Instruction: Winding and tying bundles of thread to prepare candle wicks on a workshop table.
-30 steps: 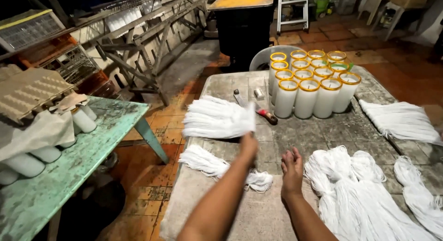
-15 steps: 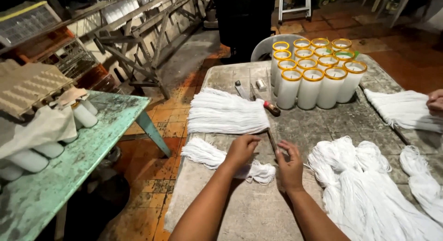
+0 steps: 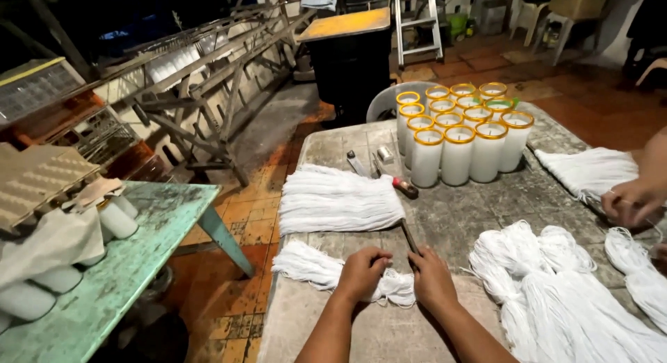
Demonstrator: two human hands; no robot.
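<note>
Left hand: my left hand (image 3: 363,271) is curled knuckles-up on the small hank (image 3: 333,271), fingers folded down into the string; a narrow grip, closed on the hank's right end.
Right hand: my right hand (image 3: 432,279) lies palm-down just beside the left, fingertips at the same end of the hank and touching the near tip of the blade (image 3: 409,236). I cannot tell whether it pinches strands or only rests on them.
Small hank: soft white cotton string, loose and fuzzy, lying crosswise near the front left corner of the slab (image 3: 451,217).
Cut bundle: cut bundle (image 3: 339,199) of straight white lengths, flat and combed, squared at both ends, just beyond the hank and apart from it.
Blade: thin dark metal strip, running from my right fingertips up along the bundle's right edge.
Skeins: skeins (image 3: 556,286), thick and looped, glossy white, heaped to the right of my right hand, near but not touching.
Candles: candles (image 3: 458,130), white wax in clear cylinders with yellow rims, packed upright at the far edge.
Slab: rough grey concrete, stained; bare patches in front of my wrists and between bundle and candles.
Other hand: another person's hand (image 3: 632,200) at the right edge, on a further white bundle (image 3: 590,170).
Left side: green table (image 3: 132,266), chipped paint, a floor gap between it and the slab.
</note>
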